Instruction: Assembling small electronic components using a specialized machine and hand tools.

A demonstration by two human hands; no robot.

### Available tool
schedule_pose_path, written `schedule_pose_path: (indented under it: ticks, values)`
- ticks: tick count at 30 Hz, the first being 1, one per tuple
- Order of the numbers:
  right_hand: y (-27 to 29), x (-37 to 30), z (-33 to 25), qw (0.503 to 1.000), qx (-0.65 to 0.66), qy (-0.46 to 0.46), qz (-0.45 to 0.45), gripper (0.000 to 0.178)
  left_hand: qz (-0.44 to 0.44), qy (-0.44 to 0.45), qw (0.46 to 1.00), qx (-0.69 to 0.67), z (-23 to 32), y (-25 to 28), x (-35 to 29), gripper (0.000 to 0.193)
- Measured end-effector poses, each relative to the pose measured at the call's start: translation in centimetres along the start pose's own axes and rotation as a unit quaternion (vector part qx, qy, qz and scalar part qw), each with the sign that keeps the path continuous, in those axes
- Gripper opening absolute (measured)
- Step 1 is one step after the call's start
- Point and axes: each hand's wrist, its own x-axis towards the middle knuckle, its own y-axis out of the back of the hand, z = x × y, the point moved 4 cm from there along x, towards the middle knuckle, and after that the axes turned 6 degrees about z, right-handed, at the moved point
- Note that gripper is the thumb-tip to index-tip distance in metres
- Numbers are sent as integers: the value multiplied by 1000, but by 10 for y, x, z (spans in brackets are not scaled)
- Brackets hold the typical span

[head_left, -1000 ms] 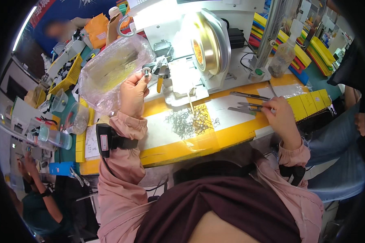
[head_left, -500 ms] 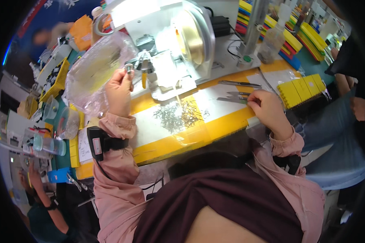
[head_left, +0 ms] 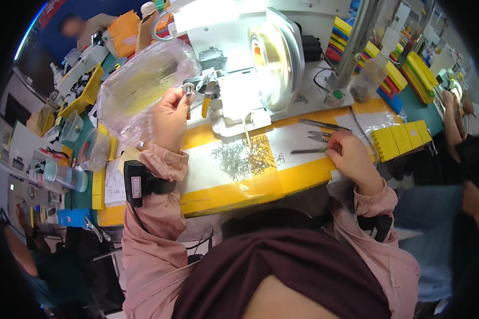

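Observation:
My left hand (head_left: pixel 170 114) is closed with its fingertips round a small round metal knob (head_left: pixel 188 89), at the left of a white bench machine (head_left: pixel 233 101) that carries a large shiny reel (head_left: pixel 269 66). Beside the knob a yellow-handled lever (head_left: pixel 206 106) hangs down from the machine. My right hand (head_left: pixel 351 157) pinches the end of a slim metal tool (head_left: pixel 307 151), which points left, low over the table; it may be tweezers. A loose pile of small bent wire pieces (head_left: pixel 245 158) lies between my hands, below a thin pale chute (head_left: pixel 246 133).
Two more slim metal tools, one of them dark tweezers (head_left: pixel 324 124), lie beyond my right hand. Yellow blocks (head_left: pixel 402 139) stand right of it. A crumpled clear plastic bag (head_left: pixel 143 87) is left of the machine. Other people's arms (head_left: pixel 451 119) show at the edges.
The slim tool in my right hand has turned and now shows its narrow edge. My left hand stays at the knob. The whole view has shifted slightly.

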Motion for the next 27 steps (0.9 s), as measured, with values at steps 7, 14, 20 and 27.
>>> schedule_pose_path:
  ticks: [7,14,20,27]
  values:
    - [-4,3,-9,999,-26,33,-34,13,10,-6,1000,3,0,1,-1,13]
    - [-11,6,-11,999,-29,18,-36,15,16,-11,1000,12,-2,1,1,12]
    - [-13,3,-15,998,-20,51,-36,11,17,-10,1000,4,-1,0,1,11]
    - [-11,1,-19,995,72,53,-36,11,13,-11,1000,-14,-3,0,2,8]
